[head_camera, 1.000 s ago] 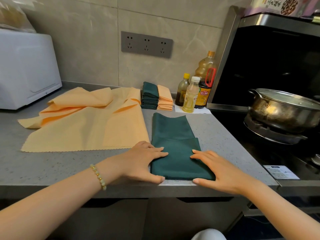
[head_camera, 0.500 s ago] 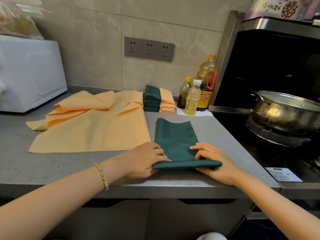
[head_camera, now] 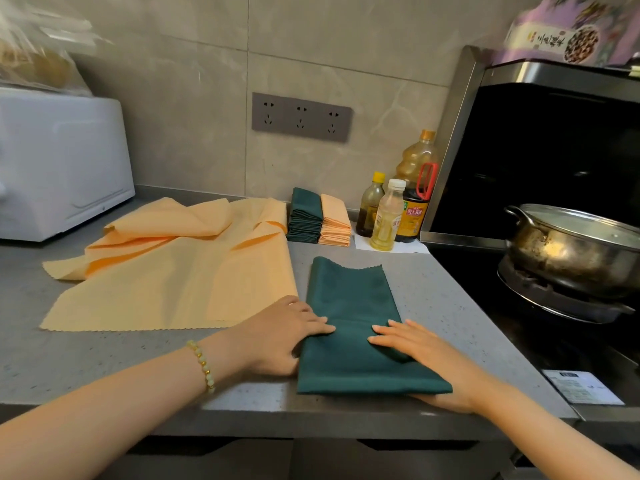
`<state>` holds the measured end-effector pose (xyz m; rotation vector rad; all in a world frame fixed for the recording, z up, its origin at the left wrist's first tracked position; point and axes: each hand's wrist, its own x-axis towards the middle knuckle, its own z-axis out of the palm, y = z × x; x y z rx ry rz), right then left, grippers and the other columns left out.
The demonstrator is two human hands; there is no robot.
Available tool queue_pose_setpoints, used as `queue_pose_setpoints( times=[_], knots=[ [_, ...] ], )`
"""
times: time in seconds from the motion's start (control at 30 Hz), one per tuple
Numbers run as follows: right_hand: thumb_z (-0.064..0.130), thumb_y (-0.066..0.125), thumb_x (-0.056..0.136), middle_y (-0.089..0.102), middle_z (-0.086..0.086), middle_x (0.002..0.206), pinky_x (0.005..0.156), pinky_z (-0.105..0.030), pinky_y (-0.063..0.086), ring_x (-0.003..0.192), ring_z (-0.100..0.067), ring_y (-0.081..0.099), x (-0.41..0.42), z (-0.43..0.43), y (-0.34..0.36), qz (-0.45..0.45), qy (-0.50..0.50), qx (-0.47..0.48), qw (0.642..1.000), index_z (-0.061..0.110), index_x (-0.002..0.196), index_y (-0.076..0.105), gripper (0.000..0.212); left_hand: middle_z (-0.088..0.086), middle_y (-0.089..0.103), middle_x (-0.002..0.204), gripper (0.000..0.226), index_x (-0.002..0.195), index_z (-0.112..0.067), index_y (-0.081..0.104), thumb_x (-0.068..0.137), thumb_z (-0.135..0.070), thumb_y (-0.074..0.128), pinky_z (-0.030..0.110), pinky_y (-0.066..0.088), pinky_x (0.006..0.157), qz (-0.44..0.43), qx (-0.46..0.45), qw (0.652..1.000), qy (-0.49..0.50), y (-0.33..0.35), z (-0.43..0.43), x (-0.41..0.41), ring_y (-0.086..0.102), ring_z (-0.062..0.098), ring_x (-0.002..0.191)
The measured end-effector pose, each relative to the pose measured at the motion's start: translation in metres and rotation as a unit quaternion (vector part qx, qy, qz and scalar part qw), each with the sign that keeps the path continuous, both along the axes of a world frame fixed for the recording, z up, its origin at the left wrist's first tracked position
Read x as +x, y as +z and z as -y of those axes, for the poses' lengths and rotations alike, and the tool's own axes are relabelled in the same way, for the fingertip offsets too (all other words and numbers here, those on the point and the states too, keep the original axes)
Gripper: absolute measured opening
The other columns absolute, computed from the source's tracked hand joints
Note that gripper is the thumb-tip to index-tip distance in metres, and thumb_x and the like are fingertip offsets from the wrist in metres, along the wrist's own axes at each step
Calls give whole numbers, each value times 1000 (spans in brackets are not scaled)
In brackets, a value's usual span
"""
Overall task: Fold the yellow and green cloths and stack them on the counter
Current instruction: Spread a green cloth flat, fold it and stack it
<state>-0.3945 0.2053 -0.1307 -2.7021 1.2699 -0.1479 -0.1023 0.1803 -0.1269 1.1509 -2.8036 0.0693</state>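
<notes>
A dark green cloth (head_camera: 349, 292), folded into a long strip, lies on the grey counter (head_camera: 446, 306) near its front edge. My left hand (head_camera: 280, 337) holds the strip's left side, fingers on top and thumb hidden under the cloth. My right hand (head_camera: 426, 355) holds the right side the same way, and the raised near part of the cloth drapes over its thumb side. To the left, a large yellow cloth (head_camera: 180, 278) is spread out, rumpled at the back. At the wall stand a stack of folded green cloths (head_camera: 304, 220) and a stack of folded yellow cloths (head_camera: 335, 220).
Three bottles (head_camera: 388, 216) stand right of the stacks. A metal pot (head_camera: 571, 247) sits on the stove on the right, below the counter's level. A white appliance (head_camera: 59, 168) fills the back left corner.
My hands went from pressing flat on the green cloth to gripping its near end. They lifted that end off the counter's front edge and carried it away from me.
</notes>
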Motion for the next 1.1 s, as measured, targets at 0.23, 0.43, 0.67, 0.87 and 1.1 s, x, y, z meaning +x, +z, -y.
queue_pose_setpoints(
  times=[0.23, 0.43, 0.67, 0.87, 1.1],
  knots=[
    [63, 50, 79, 57, 41, 102, 86, -9, 39, 100, 14, 53, 14, 1, 22, 190, -122, 49, 973, 55, 106, 50, 28, -8, 66, 99, 30, 110, -29, 63, 97, -46, 43, 12, 30, 85, -133, 41, 990, 17, 3, 0, 2, 54, 11, 90],
    [77, 41, 72, 70, 3, 99, 88, -33, 52, 90, -16, 66, 30, 59, 38, 286, -308, 109, 901, 27, 98, 65, 61, 7, 63, 75, 59, 75, -7, 60, 97, -55, 34, 34, 43, 69, -260, 151, 924, 236, 16, 50, -17, 58, 22, 72],
    [37, 60, 90, 58, -1, 62, 44, -24, 45, 46, -15, 55, 31, 101, 16, 220, -411, 107, 878, 13, 74, 57, 29, 1, 66, 101, 33, 102, -16, 61, 93, -46, 53, 26, 45, 78, -238, 161, 897, 335, -5, 69, -19, 60, 16, 92],
    [30, 49, 96, 50, 5, 66, 49, -22, 29, 62, -10, 45, 40, 99, 1, 150, -395, -39, 906, 20, 79, 46, 20, -1, 62, 123, 36, 126, -20, 53, 95, -39, 53, 28, 48, 89, -255, 102, 904, 326, -9, 55, -26, 59, 17, 108],
    [39, 36, 100, 59, 4, 87, 52, -23, 33, 69, -13, 46, 49, 92, 8, 47, -397, -123, 908, 20, 94, 42, 21, 2, 60, 120, 40, 128, -18, 42, 97, -43, 44, 30, 47, 86, -209, 55, 912, 348, -1, 48, -29, 59, 19, 106]
  ],
)
